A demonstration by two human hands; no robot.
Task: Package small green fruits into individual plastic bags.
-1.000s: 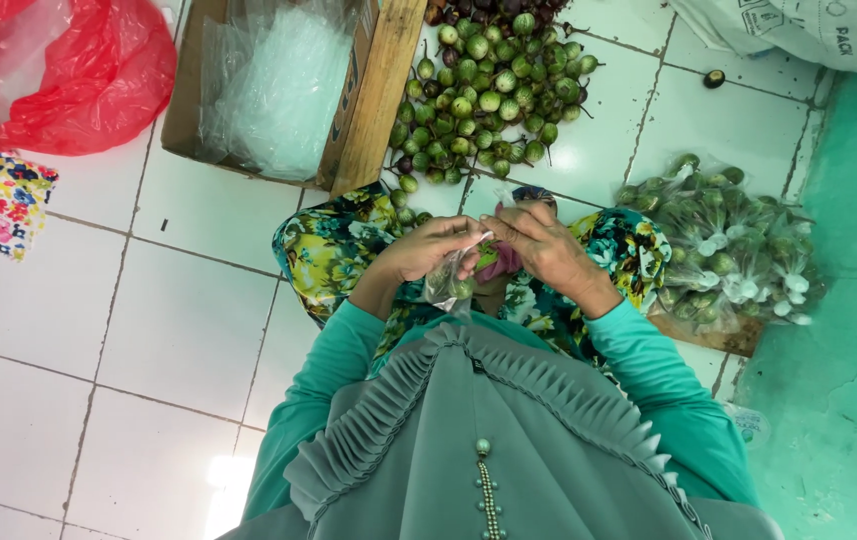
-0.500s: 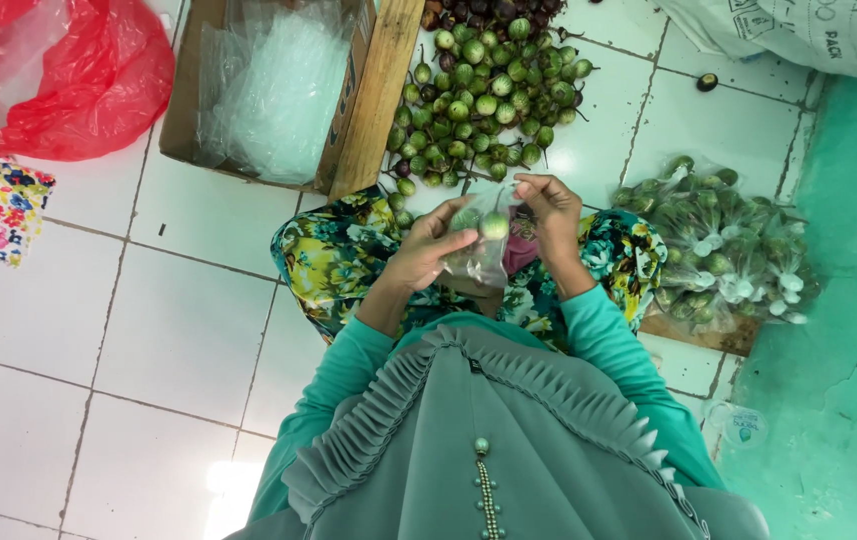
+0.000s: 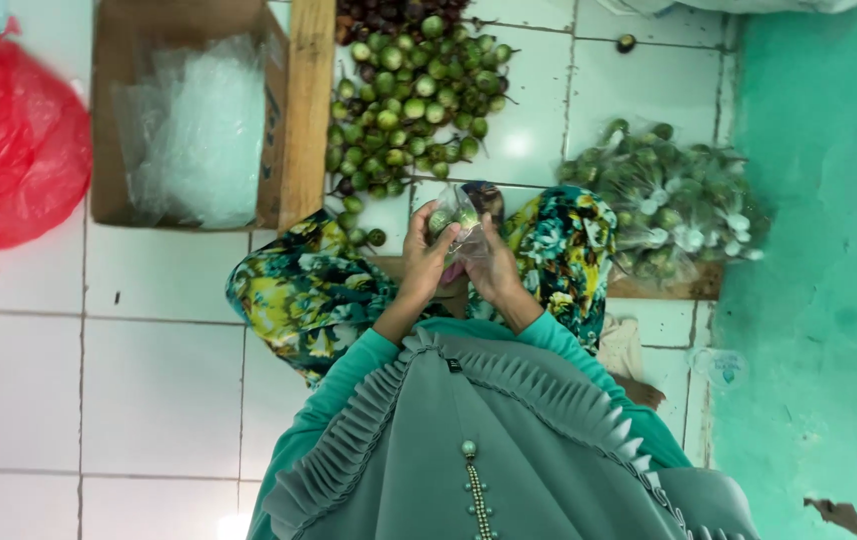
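Note:
Both hands are raised together over my lap, holding one small clear plastic bag with a few green round fruits inside. My left hand grips the bag's left side. My right hand pinches its right side and neck. Just beyond the hands, a heap of loose green fruits lies on the white tiled floor. My knees, under flowered cloth, flank the hands.
A cardboard box holding clear plastic bags sits at upper left, with a red plastic bag beside it. A pile of filled small bags rests at right by the green wall.
My hands have lifted the small bag up and away from my lap, drawing closer together around it. The view has shifted slightly toward the fruit heap.

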